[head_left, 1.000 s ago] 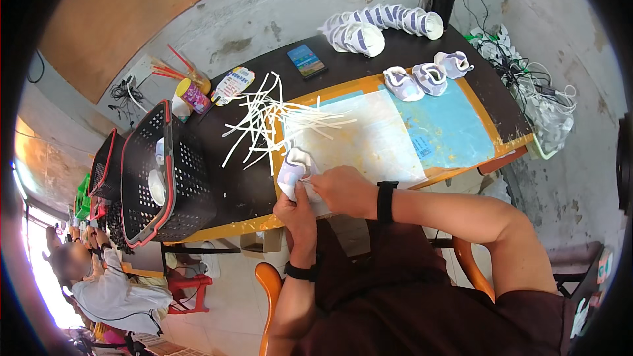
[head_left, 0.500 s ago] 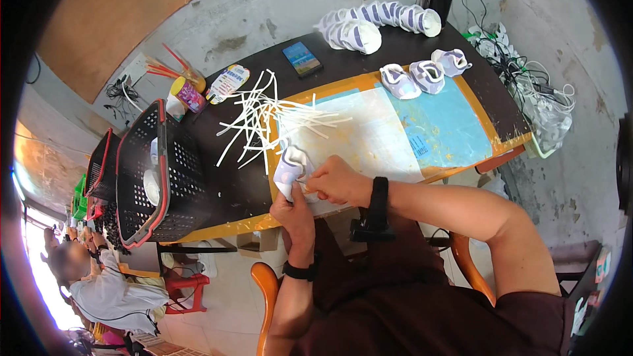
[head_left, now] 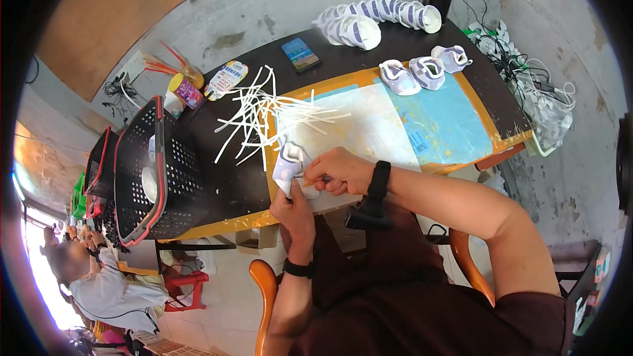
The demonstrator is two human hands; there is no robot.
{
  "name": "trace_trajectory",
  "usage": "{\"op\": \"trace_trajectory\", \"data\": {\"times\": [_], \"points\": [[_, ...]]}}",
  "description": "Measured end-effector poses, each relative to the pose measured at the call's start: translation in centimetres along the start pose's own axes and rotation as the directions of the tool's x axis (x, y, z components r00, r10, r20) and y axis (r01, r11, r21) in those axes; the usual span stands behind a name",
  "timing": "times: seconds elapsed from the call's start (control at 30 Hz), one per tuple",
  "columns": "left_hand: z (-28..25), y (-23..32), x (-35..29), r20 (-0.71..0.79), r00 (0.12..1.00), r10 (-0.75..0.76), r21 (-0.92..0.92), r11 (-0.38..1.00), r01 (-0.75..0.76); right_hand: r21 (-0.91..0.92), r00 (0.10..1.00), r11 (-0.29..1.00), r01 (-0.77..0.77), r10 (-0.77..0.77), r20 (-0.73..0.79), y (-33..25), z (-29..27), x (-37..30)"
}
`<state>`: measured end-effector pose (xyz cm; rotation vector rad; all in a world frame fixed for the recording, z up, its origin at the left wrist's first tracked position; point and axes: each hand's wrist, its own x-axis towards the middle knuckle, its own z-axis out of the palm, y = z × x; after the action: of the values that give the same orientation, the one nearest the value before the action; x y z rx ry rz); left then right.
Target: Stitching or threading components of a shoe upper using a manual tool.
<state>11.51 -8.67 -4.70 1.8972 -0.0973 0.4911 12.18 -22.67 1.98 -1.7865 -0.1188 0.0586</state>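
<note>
Left grip (head_left: 295, 207): you clasp the small white shoe (head_left: 289, 166) from below.
Right grip (head_left: 343, 170): you pinch a thin tool (head_left: 310, 178) against it.
Desk (head_left: 217, 178): white strips (head_left: 264, 118) lie just beyond.

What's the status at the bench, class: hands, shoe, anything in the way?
Left hand grips the shoe from below. Right hand holds a thin tool at it. White strips lie just behind; nothing blocking.

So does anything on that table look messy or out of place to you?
Mostly the white strips: they lie fanned and crisscrossed in a loose heap above the hands, not in a neat bundle. The left hand holds a small white shoe and the right hand works on it. Nothing looks spilled or broken.
</note>
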Motion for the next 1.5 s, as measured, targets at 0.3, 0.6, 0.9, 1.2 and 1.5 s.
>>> {"op": "trace_trajectory", "data": {"times": [0.3,0.6,0.9,1.2,1.5], "points": [[0.5,0.1,0.0,-0.024,1.0,0.002,-0.092,0.996,-0.004,-0.705,0.796,0.441,0.555,-0.528,0.295,1.8,1.1,-1.6],[0.2,0.7,-0.1,-0.025,0.999,0.037,0.028,0.999,-0.036,0.071,0.993,0.997,0.03,-0.022,-0.113,2.6,1.1,0.2],[0.7,0.2,-0.1,-0.036,0.999,0.033,-0.103,0.994,-0.037,-0.724,0.72,0.287,0.628,-0.566,0.401,1.9,0.7,-1.1],[0.6,0.1,0.0,-0.065,0.996,0.054,0.01,0.999,-0.053,0.153,0.992,0.982,-0.112,0.12,-0.043,1.5,1.6,0.0],[0.6,0.9,0.0,-0.035,0.999,0.014,-0.05,0.999,-0.016,-0.725,0.791,0.42,0.546,-0.543,0.282,2.0,1.5,-0.8]]}}
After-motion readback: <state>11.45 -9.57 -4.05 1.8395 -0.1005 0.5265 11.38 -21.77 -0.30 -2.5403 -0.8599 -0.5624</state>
